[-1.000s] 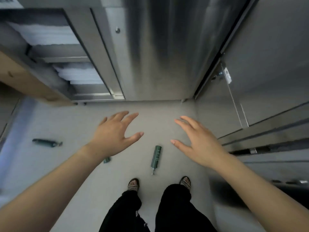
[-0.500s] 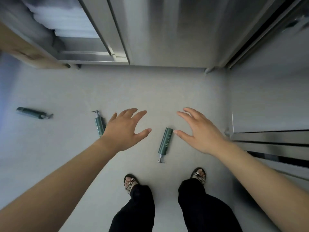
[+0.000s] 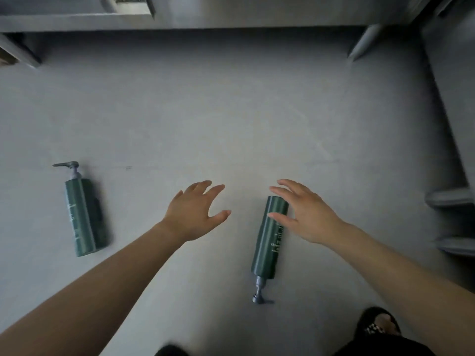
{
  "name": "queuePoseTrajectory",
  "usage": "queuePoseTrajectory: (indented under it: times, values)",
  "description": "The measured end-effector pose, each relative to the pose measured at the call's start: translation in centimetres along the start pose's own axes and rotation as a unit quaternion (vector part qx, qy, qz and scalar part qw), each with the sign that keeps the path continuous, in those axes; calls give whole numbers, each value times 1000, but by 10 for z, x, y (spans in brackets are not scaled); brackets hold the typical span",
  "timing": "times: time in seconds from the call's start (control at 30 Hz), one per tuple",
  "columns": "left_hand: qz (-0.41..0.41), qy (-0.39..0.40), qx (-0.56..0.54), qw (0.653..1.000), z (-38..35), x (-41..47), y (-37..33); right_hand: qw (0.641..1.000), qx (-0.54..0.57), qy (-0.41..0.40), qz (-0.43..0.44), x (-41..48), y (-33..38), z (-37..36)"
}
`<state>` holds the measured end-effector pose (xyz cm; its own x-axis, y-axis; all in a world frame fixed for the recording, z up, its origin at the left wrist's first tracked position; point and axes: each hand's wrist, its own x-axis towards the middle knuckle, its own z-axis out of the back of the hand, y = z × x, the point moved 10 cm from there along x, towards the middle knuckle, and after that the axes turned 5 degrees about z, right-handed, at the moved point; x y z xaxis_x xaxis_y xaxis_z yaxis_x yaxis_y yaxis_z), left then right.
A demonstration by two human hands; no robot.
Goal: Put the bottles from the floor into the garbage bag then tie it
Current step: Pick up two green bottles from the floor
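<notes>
Two dark green pump bottles lie on the grey floor. The nearer bottle (image 3: 268, 240) lies with its pump toward my feet. My right hand (image 3: 304, 214) hovers over its base end, fingers spread, the thumb crossing in front of the bottle; I cannot tell if it touches. My left hand (image 3: 196, 211) is spread open above bare floor, to the left of that bottle. The second bottle (image 3: 84, 217) lies further left, pump pointing away from me. No garbage bag is in view.
A metal cabinet base (image 3: 180, 19) runs along the far side, with a leg (image 3: 365, 43) at the right. Metal shelving edges (image 3: 452, 199) stand on the right. My sandalled foot (image 3: 377, 325) is at the lower right.
The view has dropped much closer to the floor and both hands have lowered toward the bottles. My right hand now overlaps the nearer bottle's base. The third bottle at far left has left the view.
</notes>
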<state>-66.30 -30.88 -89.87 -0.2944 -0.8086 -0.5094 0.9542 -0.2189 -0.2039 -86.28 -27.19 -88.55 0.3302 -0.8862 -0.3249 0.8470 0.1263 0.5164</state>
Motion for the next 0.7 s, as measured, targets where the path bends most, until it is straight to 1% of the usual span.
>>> queuePoseTrajectory:
  times: [0.1, 0.2, 0.27, 0.33, 0.43, 0.5, 0.57, 0.63, 0.7]
  values:
    - [-34, -3, 25, 999, -58, 27, 4, 1000, -8, 10, 19, 11, -25, -51]
    - [-52, 27, 46, 997, -105, 31, 8, 999, 3, 34, 39, 12, -33, -84]
    - [-52, 49, 72, 995, -128, 24, 18, 998, -9, 42, 50, 8, -34, -95]
    - [-31, 60, 75, 995, -141, 20, 34, 998, -25, 41, 49, 6, -37, -100]
    - [-22, 42, 70, 996, -148, 19, 47, 999, -29, 30, 24, 4, -52, -98]
    - [-30, 28, 77, 996, -152, 18, 47, 999, -39, 1, -5, 2, -62, -94]
    - [-31, 21, 79, 996, -154, 18, 47, 996, -47, -64, -50, -2, -71, -84]
    - [-27, 20, 65, 997, -153, 18, 48, 984, -58, -129, -108, -7, -81, -71]
    - [-22, 17, 54, 998, -148, 18, 50, 975, -82, -141, -148, -9, -88, -66]
